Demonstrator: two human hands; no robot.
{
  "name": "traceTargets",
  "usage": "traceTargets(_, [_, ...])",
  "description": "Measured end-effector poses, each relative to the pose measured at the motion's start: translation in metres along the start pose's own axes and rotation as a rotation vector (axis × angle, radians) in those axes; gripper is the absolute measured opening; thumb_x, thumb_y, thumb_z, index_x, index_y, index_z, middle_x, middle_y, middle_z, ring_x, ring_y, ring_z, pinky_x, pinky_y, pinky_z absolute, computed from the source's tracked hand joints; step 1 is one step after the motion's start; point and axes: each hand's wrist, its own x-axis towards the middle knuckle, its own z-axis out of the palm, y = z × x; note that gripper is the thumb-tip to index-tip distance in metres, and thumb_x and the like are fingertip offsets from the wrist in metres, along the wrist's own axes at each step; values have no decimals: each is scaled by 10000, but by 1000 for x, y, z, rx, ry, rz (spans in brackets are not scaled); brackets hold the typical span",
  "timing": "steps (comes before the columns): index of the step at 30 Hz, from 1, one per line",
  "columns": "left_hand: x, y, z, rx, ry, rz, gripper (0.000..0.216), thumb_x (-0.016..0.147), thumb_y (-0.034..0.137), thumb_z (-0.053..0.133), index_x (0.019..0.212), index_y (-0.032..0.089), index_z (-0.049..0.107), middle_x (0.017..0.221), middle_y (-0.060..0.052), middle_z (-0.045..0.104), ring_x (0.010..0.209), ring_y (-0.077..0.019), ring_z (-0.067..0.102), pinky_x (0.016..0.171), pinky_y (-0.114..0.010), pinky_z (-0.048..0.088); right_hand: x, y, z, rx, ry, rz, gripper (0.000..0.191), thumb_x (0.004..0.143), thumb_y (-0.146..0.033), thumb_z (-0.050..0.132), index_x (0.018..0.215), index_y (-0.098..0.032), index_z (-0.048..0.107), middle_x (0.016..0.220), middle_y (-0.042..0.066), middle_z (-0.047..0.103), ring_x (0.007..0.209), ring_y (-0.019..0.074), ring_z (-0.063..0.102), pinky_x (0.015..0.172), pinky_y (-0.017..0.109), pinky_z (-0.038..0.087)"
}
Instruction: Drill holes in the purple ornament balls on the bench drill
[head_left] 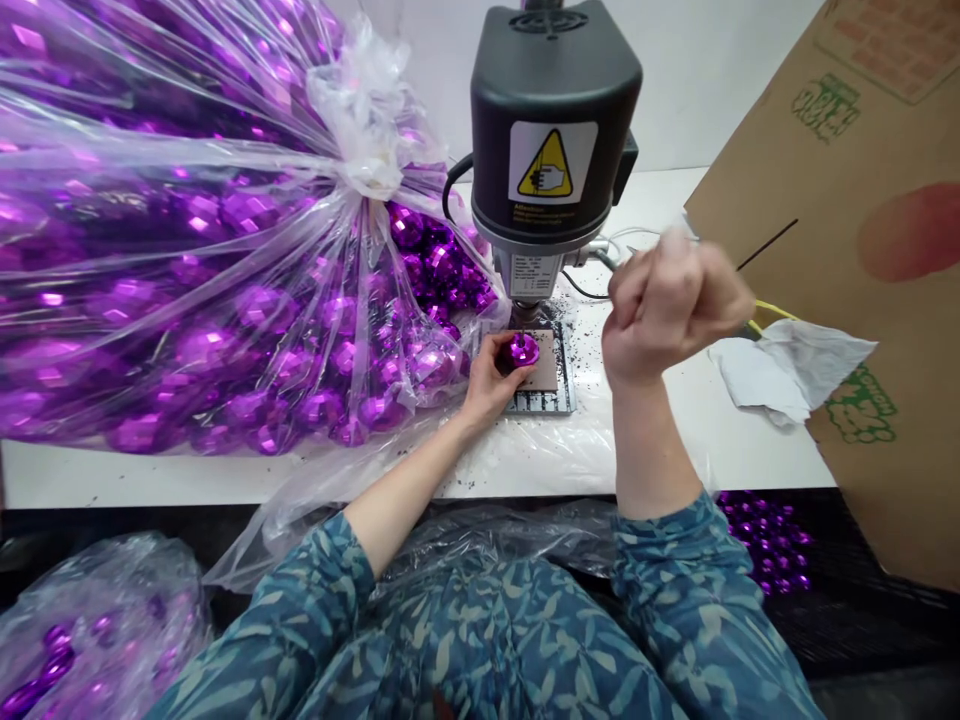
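Note:
My left hand (491,378) pinches a shiny purple faceted ball (524,349) between thumb and fingers. The ball rests on a brownish square pad (546,372) on the metal base plate (566,390), directly under the spindle of a black drill press (555,110). To the right of the press, my right hand (667,300) is raised and closed in a fist, slightly blurred. It is wrapped round the press's lever (604,259), of which only a short stretch shows; the grip inside the fist is hidden.
A big tied clear bag (225,230) of purple balls fills the left of the white table (150,475). Dark shavings lie round the base plate. At right stand crumpled white paper (780,370) and a cardboard box (862,130). Below, another bag (112,600) and purple balls (769,540) show.

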Motion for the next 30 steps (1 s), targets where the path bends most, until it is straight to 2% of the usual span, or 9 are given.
traceTargets(4, [-13,8,-2,157,64,107,470,766,286,814,1153,194,564,1184,-100,673,1117,-249,661,992,-406,528,29,-7,20,-35,-35,96,616,924,-546,598,551,-215,236,397,-81,259,327,33,221,369,273,153])
traceTargets(7, [-40,19,-10,330,5,258,388,781,285,778,1101,203,573,1107,-88,668,1062,-247,654,925,-398,534,36,-8,24,-90,-64,96,622,896,-653,521,581,-227,195,408,-83,225,340,33,202,379,271,171])
traceTargets(12, [-100,34,-32,473,-126,417,454,764,339,780,1143,213,564,1164,-127,643,1124,-299,640,932,-454,537,32,-8,20,-122,-81,107,609,897,-671,482,584,-221,218,421,-82,243,352,27,226,400,259,199])
traceTargets(15, [-107,38,-43,457,-139,476,441,806,391,754,1163,215,564,1226,-147,629,1152,-312,628,950,-485,537,32,-8,21,-114,-65,107,605,903,-650,500,583,-219,221,420,-85,243,353,21,222,396,248,191])
traceTargets(19, [-52,39,-49,522,33,513,204,920,168,566,1112,231,592,1122,-107,669,1154,-281,619,1037,-502,505,32,-10,20,-69,-66,134,575,925,-538,575,579,-221,241,430,-85,249,355,19,235,405,240,175])
traceTargets(21, [-8,39,-52,606,3,410,233,913,109,496,1071,224,623,1102,-118,666,1198,-302,591,1095,-526,469,32,-10,19,-49,-63,152,560,933,-484,601,577,-221,258,427,-86,257,353,22,242,408,246,179])
traceTargets(24, [48,38,-54,751,-20,210,231,853,80,535,1008,195,662,1103,-156,655,1161,-347,596,1057,-538,490,31,-11,17,-49,-67,169,539,956,-439,589,583,-222,267,428,-85,264,357,25,248,419,255,185])
traceTargets(27, [74,33,-57,935,-117,-36,60,777,111,670,812,158,680,976,-185,658,1132,-421,628,1018,-612,487,30,-12,17,-57,-74,166,528,979,-432,549,596,-224,251,442,-85,250,362,22,243,435,256,196])
traceTargets(30, [79,25,-63,1063,-199,-158,99,710,146,751,669,139,661,939,-197,661,1115,-469,652,994,-679,463,28,-13,17,-71,-75,170,544,973,-475,545,598,-228,239,444,-84,253,367,24,248,445,260,218])
